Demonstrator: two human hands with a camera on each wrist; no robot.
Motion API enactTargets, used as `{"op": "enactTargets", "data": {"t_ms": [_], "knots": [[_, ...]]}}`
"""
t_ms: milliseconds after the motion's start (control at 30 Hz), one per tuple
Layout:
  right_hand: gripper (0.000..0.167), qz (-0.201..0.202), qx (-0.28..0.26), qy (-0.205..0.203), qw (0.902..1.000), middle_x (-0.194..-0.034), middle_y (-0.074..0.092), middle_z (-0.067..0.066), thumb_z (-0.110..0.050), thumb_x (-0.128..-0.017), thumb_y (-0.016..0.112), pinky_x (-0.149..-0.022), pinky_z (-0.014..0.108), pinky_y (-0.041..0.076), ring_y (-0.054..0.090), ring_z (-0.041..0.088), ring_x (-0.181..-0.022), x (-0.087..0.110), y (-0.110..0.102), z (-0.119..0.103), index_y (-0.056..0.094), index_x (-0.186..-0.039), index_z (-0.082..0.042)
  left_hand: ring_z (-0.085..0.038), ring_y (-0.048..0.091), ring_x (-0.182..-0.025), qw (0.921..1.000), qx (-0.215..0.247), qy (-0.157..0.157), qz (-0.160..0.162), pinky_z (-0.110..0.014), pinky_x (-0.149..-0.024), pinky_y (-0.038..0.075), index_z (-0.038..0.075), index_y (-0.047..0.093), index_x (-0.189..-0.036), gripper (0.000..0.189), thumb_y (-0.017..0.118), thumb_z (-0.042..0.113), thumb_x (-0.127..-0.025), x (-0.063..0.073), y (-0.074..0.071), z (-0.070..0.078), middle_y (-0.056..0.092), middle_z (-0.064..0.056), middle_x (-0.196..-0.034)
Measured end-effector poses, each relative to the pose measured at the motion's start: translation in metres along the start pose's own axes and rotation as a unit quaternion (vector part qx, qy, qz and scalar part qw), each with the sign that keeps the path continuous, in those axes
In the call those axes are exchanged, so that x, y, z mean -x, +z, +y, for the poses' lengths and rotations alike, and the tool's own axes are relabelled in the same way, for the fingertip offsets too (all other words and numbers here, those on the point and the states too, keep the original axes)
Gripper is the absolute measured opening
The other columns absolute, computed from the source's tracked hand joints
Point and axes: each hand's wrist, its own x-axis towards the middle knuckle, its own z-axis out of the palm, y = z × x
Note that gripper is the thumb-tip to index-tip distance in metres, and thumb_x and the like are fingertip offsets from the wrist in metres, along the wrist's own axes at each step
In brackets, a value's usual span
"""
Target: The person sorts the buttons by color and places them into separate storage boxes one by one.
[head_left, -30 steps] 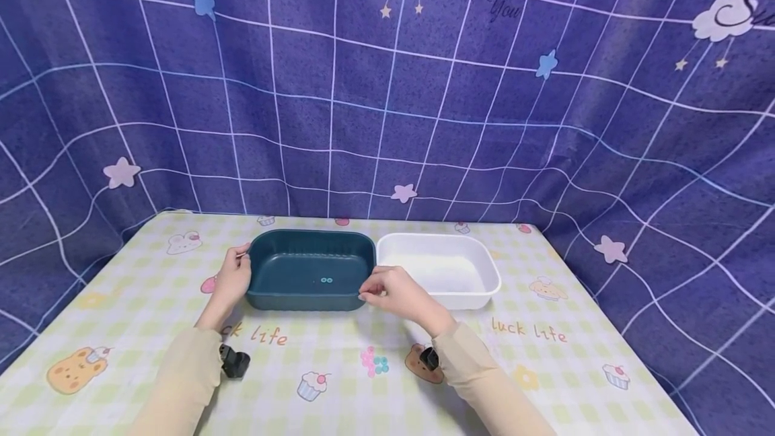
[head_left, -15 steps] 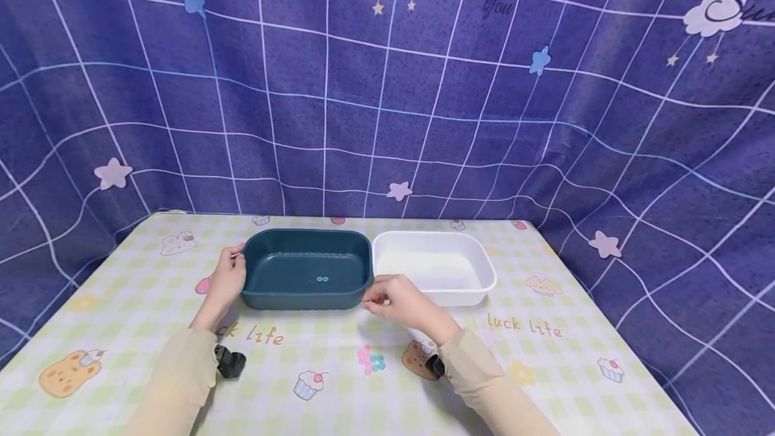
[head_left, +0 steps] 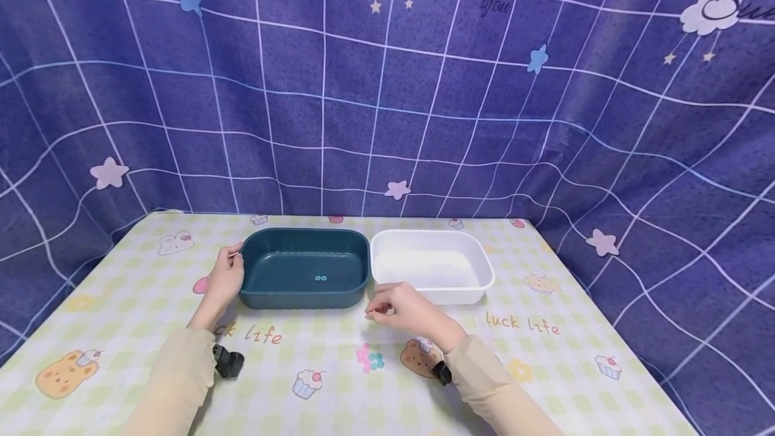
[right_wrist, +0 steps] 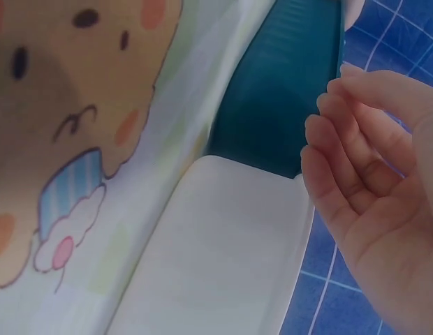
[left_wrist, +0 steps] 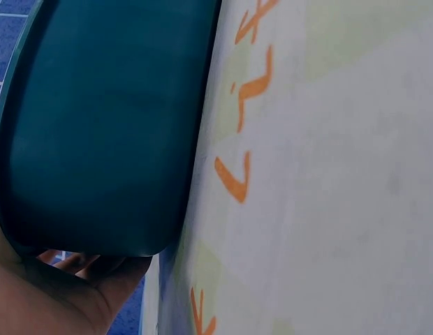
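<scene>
My left hand [head_left: 227, 280] grips the left end of a dark teal rectangular box [head_left: 303, 300]; in the left wrist view its thumb and fingers curl around the end wall. Two small light-teal, button-like rounds [head_left: 321, 278] lie on the box floor. My right hand [head_left: 407, 309] hovers in front of the seam between the teal box and a white box [head_left: 466, 296], fingers loosely bent. Nothing shows between those fingers in the right wrist view. Small pink button-like pieces [head_left: 363, 355] and teal ones [head_left: 375, 360] lie clustered on the table nearer me.
The two boxes stand side by side at the back of the table, under a checked cloth [head_left: 339, 409] with printed cakes and bears. A blue grid-patterned curtain [head_left: 290, 120] hangs behind. Black wrist cameras sit under both forearms.
My right hand has drawn back from the teal box's front right corner, toward me. My left hand keeps its hold. The head view has shifted slightly.
</scene>
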Motion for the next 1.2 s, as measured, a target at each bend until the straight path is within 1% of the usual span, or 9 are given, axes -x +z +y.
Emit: {"op": "enactTargets", "data": {"t_ms": [200, 367, 633, 933, 1200], "knots": [[0.009, -0.009, -0.007, 0.010, 0.9999, -0.079, 0.063, -0.004, -0.012, -0.087, 0.066, -0.071, 0.015, 0.050, 0.057, 0.000, -0.073, 0.006, 0.002, -0.003, 0.074, -0.089, -0.009, -0.041, 0.039, -0.123, 1.0000, 0.001, 0.000, 0.001, -0.050, -0.100, 0.033, -0.001, 0.023, -0.144, 0.047, 0.018, 0.020, -0.102, -0.001, 0.001, -0.002, 0.037, -0.033, -0.137], [0.010, -0.026, -0.006, 0.015, 0.9995, -0.083, 0.063, -0.003, -0.011, -0.087, 0.066, -0.073, 0.015, 0.050, 0.059, -0.001, -0.077, 0.010, 0.004, -0.004, 0.074, -0.092, -0.008, -0.041, 0.039, -0.124, 1.0000, 0.001, 0.000, 0.004, -0.051, -0.101, 0.032, -0.001, 0.023, -0.144, 0.047, 0.019, 0.019, -0.102, -0.001, 0.001, -0.002, 0.037, -0.033, -0.137], [0.010, -0.030, -0.012, -0.001, 0.9995, -0.083, 0.064, -0.001, -0.010, -0.086, 0.067, -0.073, 0.011, 0.048, 0.058, -0.002, -0.077, 0.017, 0.006, -0.005, 0.074, -0.091, -0.006, -0.041, 0.039, -0.124, 1.0000, 0.001, 0.002, 0.005, -0.050, -0.100, 0.033, -0.001, 0.023, -0.144, 0.047, 0.019, 0.019, -0.102, -0.002, 0.001, -0.003, 0.038, -0.033, -0.137], [0.010, -0.039, -0.018, 0.008, 0.9990, -0.083, 0.065, -0.001, -0.009, -0.085, 0.067, -0.073, 0.012, 0.048, 0.058, -0.002, -0.077, 0.023, 0.008, -0.006, 0.074, -0.091, -0.006, -0.042, 0.038, -0.126, 1.0000, 0.001, -0.002, 0.001, -0.052, -0.102, 0.031, -0.001, 0.023, -0.145, 0.047, 0.019, 0.020, -0.102, -0.001, 0.001, -0.002, 0.036, -0.033, -0.139], [0.010, -0.053, -0.026, 0.022, 0.9980, -0.085, 0.066, -0.001, -0.008, -0.085, 0.067, -0.073, 0.012, 0.048, 0.058, -0.002, -0.078, 0.026, 0.009, -0.007, 0.074, -0.091, -0.005, -0.040, 0.037, -0.127, 1.0000, 0.004, -0.007, -0.002, -0.050, -0.103, 0.030, 0.000, 0.022, -0.145, 0.048, 0.019, 0.020, -0.102, -0.001, 0.000, -0.001, 0.036, -0.032, -0.139]]}}
